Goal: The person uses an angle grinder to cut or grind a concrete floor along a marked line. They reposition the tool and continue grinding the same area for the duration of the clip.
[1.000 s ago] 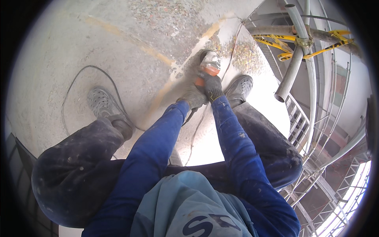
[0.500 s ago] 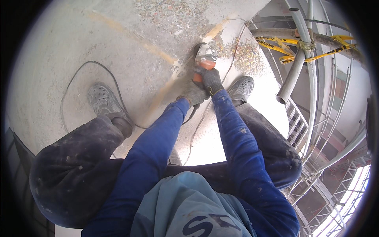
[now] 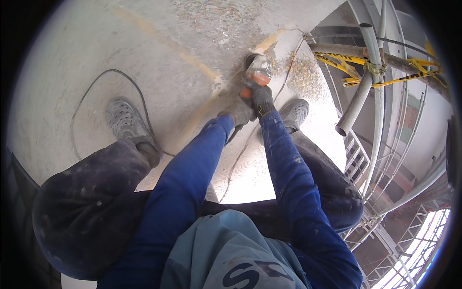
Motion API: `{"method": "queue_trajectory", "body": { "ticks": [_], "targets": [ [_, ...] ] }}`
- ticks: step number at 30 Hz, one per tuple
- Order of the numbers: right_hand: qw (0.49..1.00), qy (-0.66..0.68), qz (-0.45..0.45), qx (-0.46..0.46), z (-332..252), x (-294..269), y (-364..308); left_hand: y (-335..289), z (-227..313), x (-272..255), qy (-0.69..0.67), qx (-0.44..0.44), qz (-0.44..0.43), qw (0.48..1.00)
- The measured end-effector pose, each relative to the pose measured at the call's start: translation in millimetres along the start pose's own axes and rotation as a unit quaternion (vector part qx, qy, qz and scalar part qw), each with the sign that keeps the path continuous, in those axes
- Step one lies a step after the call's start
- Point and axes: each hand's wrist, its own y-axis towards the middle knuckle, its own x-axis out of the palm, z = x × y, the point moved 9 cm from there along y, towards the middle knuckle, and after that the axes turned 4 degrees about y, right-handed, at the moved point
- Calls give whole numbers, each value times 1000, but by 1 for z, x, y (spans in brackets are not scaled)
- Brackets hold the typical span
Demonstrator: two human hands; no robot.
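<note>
An orange angle grinder (image 3: 260, 77) with a dusty metal head lies low against the worn concrete floor (image 3: 163, 91), its dark disc at the far left of the tool. My right hand (image 3: 262, 98), in a dark grey work glove, is wrapped round the grinder's body. Behind it, nearer to me, my left hand (image 3: 242, 112) is closed round the rear of the handle, also gloved. Its fingers are partly hidden by the right hand and wrist. A dark power cord (image 3: 233, 136) leaves the tool's rear beneath my left wrist.
The black cord (image 3: 104, 72) loops round my left shoe (image 3: 126, 118). My right shoe (image 3: 294, 113) stands just right of the grinder. Beyond the floor's right edge are scaffold pipes (image 3: 373, 53) tied with yellow-black tape (image 3: 353, 81). A thin cable (image 3: 288, 67) crosses the floor near the tool.
Both hands and the grinder appear slightly farther right in the picture. The view itself has shifted a little too. The grip on the tool stays the same.
</note>
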Motion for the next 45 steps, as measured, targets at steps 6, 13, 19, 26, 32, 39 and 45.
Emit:
{"method": "queue_trajectory", "body": {
  "ticks": [6, 13, 19, 26, 32, 39, 45],
  "targets": [
    [1000, -21, -7, -6, 19, -15, 2, -5, 1, 10, 10, 1, -2, 1000],
    [992, -98, -39, -69, 5, -11, 6, 10, 12, 10, 74, 121, 117, 983],
    [997, -41, -37, -58, -9, -9, 0, 17, -1, 8, -25, 21, 60, 998],
    [999, 38, -16, 7, -9, -8, 8, 15, 9, -5, 64, -4, 29, 998],
    [998, -21, -38, -50, -17, -7, 13, 16, 14, -7, 12, 42, 79, 996],
    [990, -112, -40, -79, -17, -7, 29, 14, 17, -4, -101, 29, 65, 992],
    [999, 2, -43, -24, -17, -10, 28, 25, 21, -16, -5, 28, 97, 995]
  ]
}}
